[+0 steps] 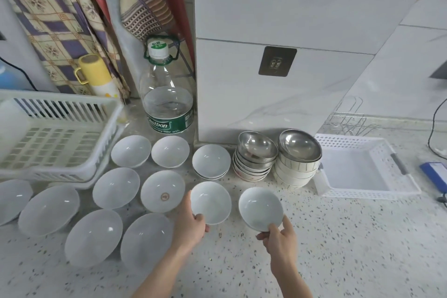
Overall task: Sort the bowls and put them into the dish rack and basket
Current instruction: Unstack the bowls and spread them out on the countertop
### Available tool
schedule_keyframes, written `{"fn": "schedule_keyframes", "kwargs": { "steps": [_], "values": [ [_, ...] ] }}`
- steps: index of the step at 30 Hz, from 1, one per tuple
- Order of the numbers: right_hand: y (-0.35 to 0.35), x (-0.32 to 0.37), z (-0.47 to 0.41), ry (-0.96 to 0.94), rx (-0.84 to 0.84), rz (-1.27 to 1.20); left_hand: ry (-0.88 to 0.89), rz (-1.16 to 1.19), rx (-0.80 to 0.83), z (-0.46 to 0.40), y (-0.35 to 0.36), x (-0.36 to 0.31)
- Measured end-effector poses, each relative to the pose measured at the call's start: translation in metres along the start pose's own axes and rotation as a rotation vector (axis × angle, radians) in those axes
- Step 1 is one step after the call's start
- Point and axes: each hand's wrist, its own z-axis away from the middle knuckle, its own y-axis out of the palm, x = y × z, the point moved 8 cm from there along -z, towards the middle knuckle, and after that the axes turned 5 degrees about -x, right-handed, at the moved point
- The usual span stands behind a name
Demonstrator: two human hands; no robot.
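Lit brightly and evenly from overhead, with cool white light and only faint, soft shadows under the white bowls [210, 202] on the desk [350, 244]. Showed small glare spots inside the steel bowls [300, 146] and on the water bottle [167, 101]. Bent straight wall lines toward the edges. Blurred slightly at the left margin and around the hands [191, 227].

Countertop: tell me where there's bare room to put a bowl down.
Free: the speckled countertop right of the right hand, in front of the white basket. The basket and the dish rack hold nothing. Crowded: left of the left hand, white bowls lie nearly rim to rim; stacked bowls fill the wall side.
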Motion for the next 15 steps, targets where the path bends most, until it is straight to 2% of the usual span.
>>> {"fn": "schedule_keyframes", "kwargs": {
  "steps": [15],
  "values": [
    [0.017,0.006,-0.013,-0.019,0.16,0.006,-0.06,0.028,-0.144,0.004,0.001,0.012]
  ]
}}
